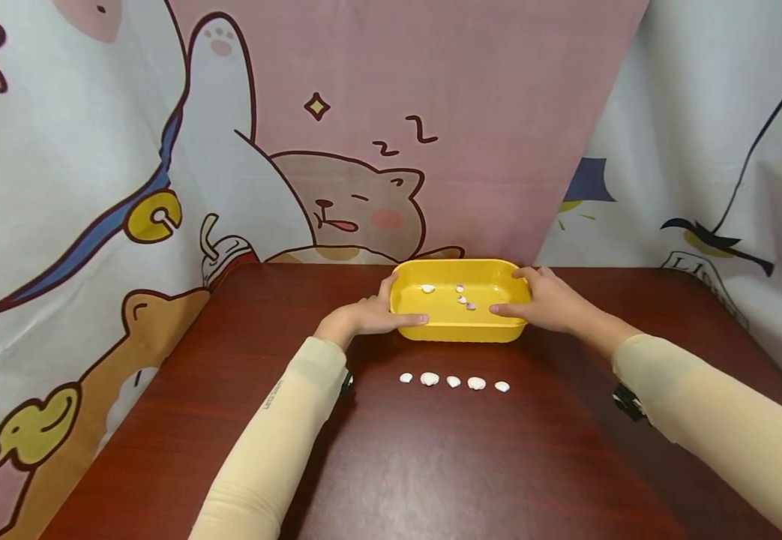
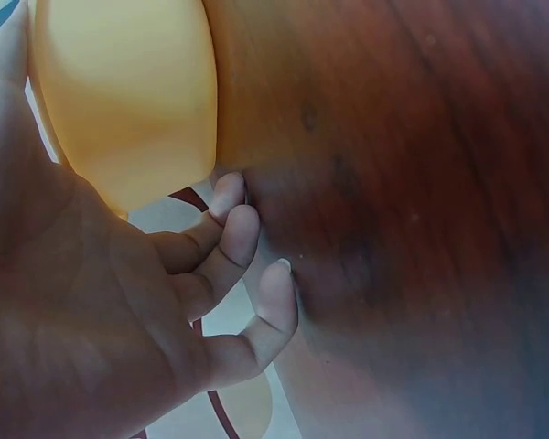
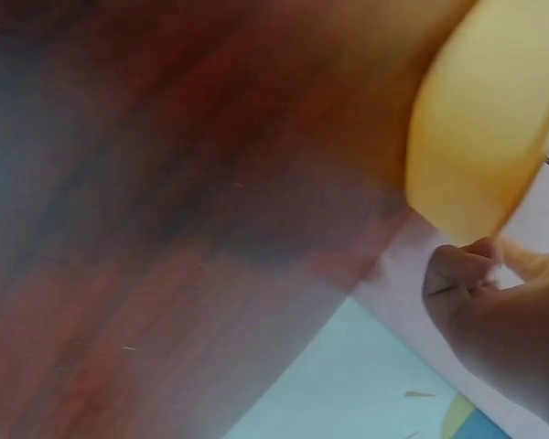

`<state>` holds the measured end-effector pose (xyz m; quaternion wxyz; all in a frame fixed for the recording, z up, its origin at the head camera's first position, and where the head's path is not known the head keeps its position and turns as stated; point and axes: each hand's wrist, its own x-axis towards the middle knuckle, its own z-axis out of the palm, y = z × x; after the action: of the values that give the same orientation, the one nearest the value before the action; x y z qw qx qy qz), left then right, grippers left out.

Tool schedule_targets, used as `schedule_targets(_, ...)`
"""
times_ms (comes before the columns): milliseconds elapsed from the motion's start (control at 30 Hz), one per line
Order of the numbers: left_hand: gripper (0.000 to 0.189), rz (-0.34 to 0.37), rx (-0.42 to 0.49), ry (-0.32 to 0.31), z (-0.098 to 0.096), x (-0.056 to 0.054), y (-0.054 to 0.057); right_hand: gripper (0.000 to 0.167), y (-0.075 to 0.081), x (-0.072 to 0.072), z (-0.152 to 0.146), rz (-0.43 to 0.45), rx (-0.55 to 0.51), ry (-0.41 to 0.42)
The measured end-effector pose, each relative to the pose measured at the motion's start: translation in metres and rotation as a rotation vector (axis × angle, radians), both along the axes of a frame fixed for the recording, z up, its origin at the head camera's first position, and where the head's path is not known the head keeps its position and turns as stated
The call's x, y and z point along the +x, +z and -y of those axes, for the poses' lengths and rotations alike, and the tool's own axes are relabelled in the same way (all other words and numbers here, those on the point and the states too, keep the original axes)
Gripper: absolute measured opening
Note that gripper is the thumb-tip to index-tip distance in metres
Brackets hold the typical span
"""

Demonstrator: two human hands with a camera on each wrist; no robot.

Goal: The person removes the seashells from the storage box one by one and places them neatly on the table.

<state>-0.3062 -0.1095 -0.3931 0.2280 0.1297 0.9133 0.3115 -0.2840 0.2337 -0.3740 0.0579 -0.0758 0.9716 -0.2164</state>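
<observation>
A yellow oval plastic tray is near the back of the table, held at both ends. My left hand grips its left end, the thumb lying over the front rim. At the opposite end my right hand holds the rim, thumb reaching inside. Several small shells lie loose in the tray, some white, some purplish. In the left wrist view, the tray's outer wall rises above curled lower fingers. The right wrist view shows the fingers at the tray's end.
Several white scallop-like shells form a left-to-right row on the dark red-brown wooden table, in front of the tray. A cartoon-printed cloth hangs along the table's back and sides.
</observation>
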Motion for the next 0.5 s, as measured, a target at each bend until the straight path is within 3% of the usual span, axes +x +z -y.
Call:
schedule_targets(100,0.133,0.006,-0.004,0.003,0.000,0.001,0.000,0.125,-0.008,0.006,-0.003,0.030,0.007,-0.008)
schedule_targets(333,0.133,0.017,-0.027,-0.017,-0.002,0.000,0.006,0.134,-0.024,0.013,-0.004,0.122,-0.022,-0.021)
schedule_targets(433,0.132,-0.002,-0.103,-0.028,-0.004,0.000,0.012,0.137,-0.027,0.013,-0.003,0.149,-0.033,-0.019)
schedule_targets(500,0.130,-0.051,-0.183,-0.036,-0.007,0.000,0.020,0.138,-0.026,0.012,-0.003,0.157,-0.041,-0.023)
